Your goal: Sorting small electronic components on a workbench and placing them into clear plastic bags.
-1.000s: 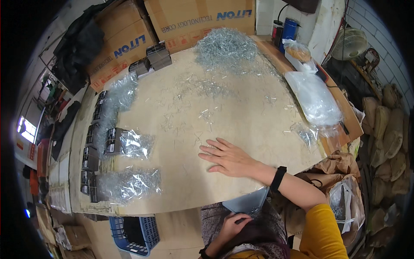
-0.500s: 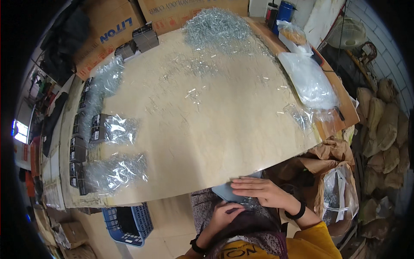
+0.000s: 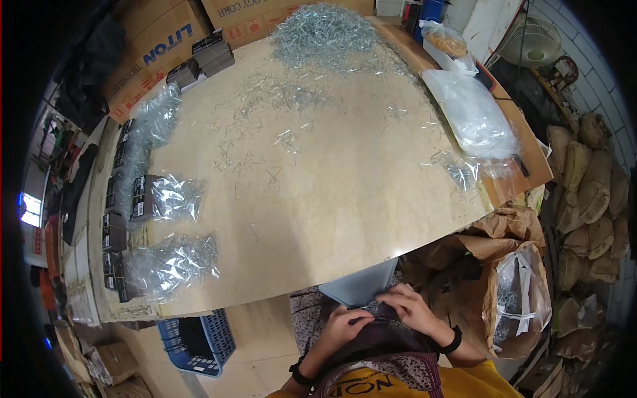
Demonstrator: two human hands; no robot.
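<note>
Over my lap, below the table's near edge, lies a blue-grey tray (image 3: 360,282), its near end between my hands. My left hand (image 3: 344,328) is closed in a pinch at the tray's near left corner; what its fingertips hold is hidden. Opposite it, my right hand (image 3: 413,309) has its fingers bent together at the near right edge, closed around something too small to make out. Small shiny bits (image 3: 379,308), apparently thin metal pins, show between the two hands.
Loose metal pins (image 3: 325,33) form a heap at the table's (image 3: 345,219) far side, with more scattered across it. Pin-filled clear bags (image 3: 174,262) and dark card stacks (image 3: 114,232) line the left. Clear plastic bags (image 3: 474,119) lie right. A blue basket (image 3: 198,345) stands below left.
My right hand has drawn back from flat over the tray to its near edge, its fingers now bent. More of the tray shows. The left hand stays nearly in place. The view has shifted slightly.
</note>
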